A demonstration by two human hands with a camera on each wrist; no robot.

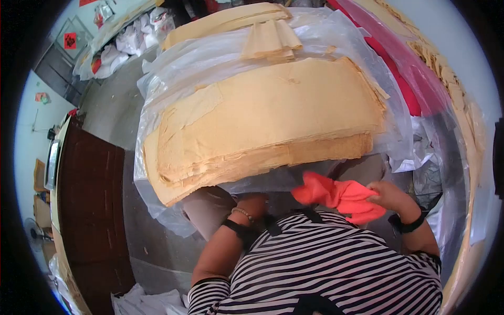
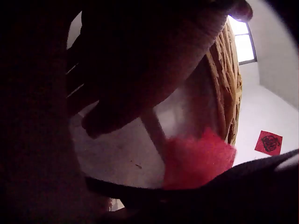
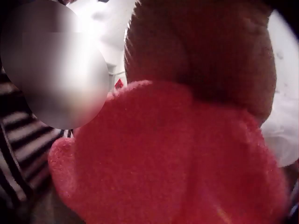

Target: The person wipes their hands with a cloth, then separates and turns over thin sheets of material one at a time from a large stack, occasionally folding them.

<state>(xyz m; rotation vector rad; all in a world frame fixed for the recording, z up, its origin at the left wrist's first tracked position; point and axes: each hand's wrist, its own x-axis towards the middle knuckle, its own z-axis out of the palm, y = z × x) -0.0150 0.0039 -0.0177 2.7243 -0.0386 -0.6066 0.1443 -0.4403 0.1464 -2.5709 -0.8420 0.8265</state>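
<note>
A bright red towel [image 1: 344, 195] hangs bunched in my right hand [image 1: 391, 198], whose fingers grip its right end in front of the striped shirt. In the right wrist view the fuzzy towel [image 3: 154, 154] fills the lower middle, below the dark hand [image 3: 201, 51]. My left hand [image 1: 253, 205] is low by the left knee, apart from the towel and holding nothing visible. The left wrist view has its fingers extended in deep shadow, with the towel [image 2: 201, 161] beyond. Just ahead lies a thick stack of yellowish sheets [image 1: 268, 115].
Clear plastic sheeting [image 1: 163, 79] covers the table under the stack. More yellowish sheets [image 1: 226, 23] lie at the far end, with a folded bundle [image 1: 270, 41] nearer. A dark brown cabinet [image 1: 92, 210] stands left. Pink plastic [image 1: 399, 63] and piled sheets [image 1: 462, 105] line the right.
</note>
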